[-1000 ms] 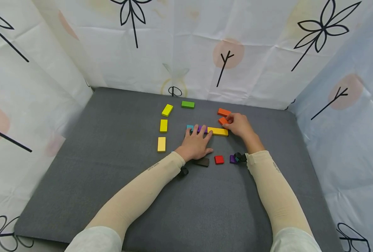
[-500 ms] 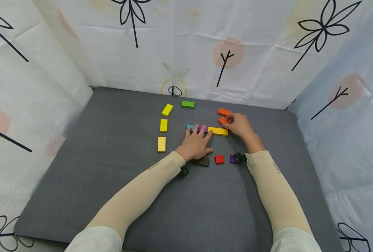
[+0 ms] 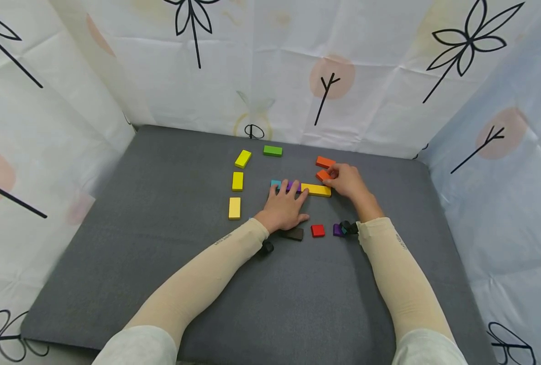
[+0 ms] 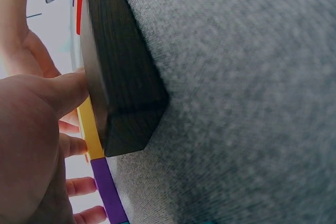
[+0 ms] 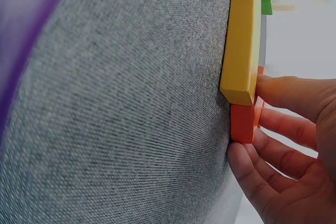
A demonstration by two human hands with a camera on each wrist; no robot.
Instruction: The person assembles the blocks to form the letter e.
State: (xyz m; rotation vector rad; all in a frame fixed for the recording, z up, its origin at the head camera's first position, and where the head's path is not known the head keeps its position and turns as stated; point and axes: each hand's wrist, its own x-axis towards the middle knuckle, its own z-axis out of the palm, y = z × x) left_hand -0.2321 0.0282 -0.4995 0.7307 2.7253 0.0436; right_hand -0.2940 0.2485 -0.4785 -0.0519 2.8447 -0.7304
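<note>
My left hand [image 3: 283, 209] is spread with straight fingers over a row of blocks joined end to end. In that row are a teal block [image 3: 275, 183], a purple block [image 4: 109, 190] and a long yellow block [image 3: 318, 190]. My right hand [image 3: 349, 181] pinches an orange block [image 5: 242, 123] between thumb and fingers, right by the yellow block's right end. Another orange block [image 3: 325, 162] lies just behind it. A dark brown block [image 4: 126, 72] lies close under my left wrist, partly hidden in the head view.
A red block [image 3: 318, 231] and a second purple block [image 3: 337, 230] lie near the right forearm. Left of the row stand a pale yellow block [image 3: 235, 208] and two brighter yellow ones [image 3: 237, 181]. A green block [image 3: 272, 151] lies toward the back edge of the grey table [image 3: 160, 213].
</note>
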